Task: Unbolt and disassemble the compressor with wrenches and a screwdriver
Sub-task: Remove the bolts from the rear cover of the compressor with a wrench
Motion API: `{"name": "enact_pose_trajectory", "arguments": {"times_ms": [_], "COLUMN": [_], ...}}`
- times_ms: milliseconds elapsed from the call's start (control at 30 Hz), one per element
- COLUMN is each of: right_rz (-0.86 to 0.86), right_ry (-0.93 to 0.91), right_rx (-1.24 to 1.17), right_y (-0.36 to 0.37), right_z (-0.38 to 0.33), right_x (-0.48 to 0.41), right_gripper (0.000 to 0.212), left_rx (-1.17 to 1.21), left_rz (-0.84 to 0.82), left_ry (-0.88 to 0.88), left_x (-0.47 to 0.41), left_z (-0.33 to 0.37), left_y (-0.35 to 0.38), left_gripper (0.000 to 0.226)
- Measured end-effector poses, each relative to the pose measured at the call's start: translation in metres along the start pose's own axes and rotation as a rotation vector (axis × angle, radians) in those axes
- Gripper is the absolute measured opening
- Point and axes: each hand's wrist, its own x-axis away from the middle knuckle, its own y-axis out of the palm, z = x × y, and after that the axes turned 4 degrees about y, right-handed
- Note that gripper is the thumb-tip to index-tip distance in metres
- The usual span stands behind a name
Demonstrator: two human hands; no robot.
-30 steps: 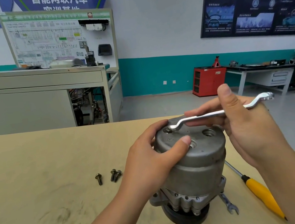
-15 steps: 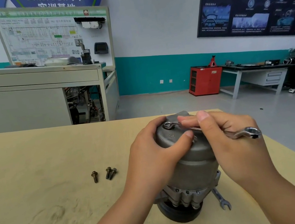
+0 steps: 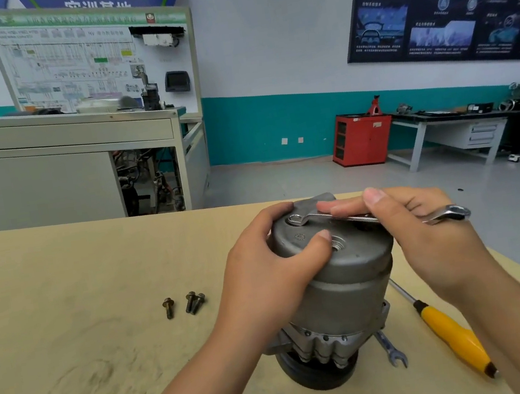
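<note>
A grey metal compressor (image 3: pixel 341 289) stands upright on its black pulley on the tan table (image 3: pixel 74 356). My left hand (image 3: pixel 272 268) grips the left side of its top cover, thumb lying on the cover. My right hand (image 3: pixel 424 234) holds a silver ring wrench (image 3: pixel 448 213) flat across the top; the wrench's far ring sits on a bolt at the back left of the cover. Three loose bolts (image 3: pixel 185 304) lie on the table to the left.
A yellow-handled screwdriver (image 3: pixel 451 330) and a small open-end wrench (image 3: pixel 390 352) lie on the table right of the compressor. The table's right edge runs close behind my right arm. Beyond it are a grey training bench (image 3: pixel 62 157) and a red cabinet (image 3: pixel 360 139).
The wrench handle swung from the far right toward me, then stayed nearly still over the last half second. My left hand kept its grip on the compressor.
</note>
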Motion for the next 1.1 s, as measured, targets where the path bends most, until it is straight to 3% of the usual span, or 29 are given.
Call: {"name": "enact_pose_trajectory", "arguments": {"times_ms": [100,200,267,367,500,600,667,767,833,967,1100], "right_rz": [0.071,0.172,0.127,0.096,0.018,-0.043,-0.071,-0.048,-0.009,0.008,0.007], "right_ry": [0.118,0.377,0.526,0.636,0.700,0.702,0.670,0.560,0.501,0.501,0.588], "right_rx": [0.030,-0.061,-0.154,-0.047,0.163,0.310,0.429,0.434,0.433,0.387,0.332], "right_y": [-0.008,-0.007,-0.003,-0.004,-0.003,0.003,0.010,0.020,0.023,0.018,0.013], "right_z": [0.014,0.026,0.026,0.025,0.019,0.014,0.010,0.006,0.005,0.007,0.013], "right_x": [-0.014,-0.033,-0.044,-0.062,-0.084,-0.100,-0.107,-0.113,-0.113,-0.108,-0.098], "right_gripper": [0.018,0.040,0.039,0.045,0.044,0.061,0.066,0.040,0.035,0.040,0.041], "left_rx": [0.025,0.039,0.046,0.012,0.025,0.053,0.075,0.088,0.059,-0.136,-0.343], "left_rz": [-0.023,-0.033,-0.039,-0.021,-0.023,-0.046,-0.075,-0.041,0.047,0.170,0.155], "left_ry": [0.008,0.017,0.028,0.066,0.053,0.037,0.044,0.117,0.153,0.229,0.352], "left_x": [0.000,-0.001,0.000,0.004,0.005,0.005,0.006,0.009,0.011,0.009,0.005], "left_z": [-0.002,-0.004,-0.004,-0.003,-0.002,-0.003,-0.003,-0.004,-0.005,-0.010,-0.012], "left_y": [-0.006,-0.009,-0.008,-0.005,-0.003,-0.007,-0.010,-0.012,-0.010,-0.010,-0.018], "left_gripper": [0.049,0.047,0.050,0.058,0.078,0.085,0.079,0.046,0.035,0.031,0.046]}}
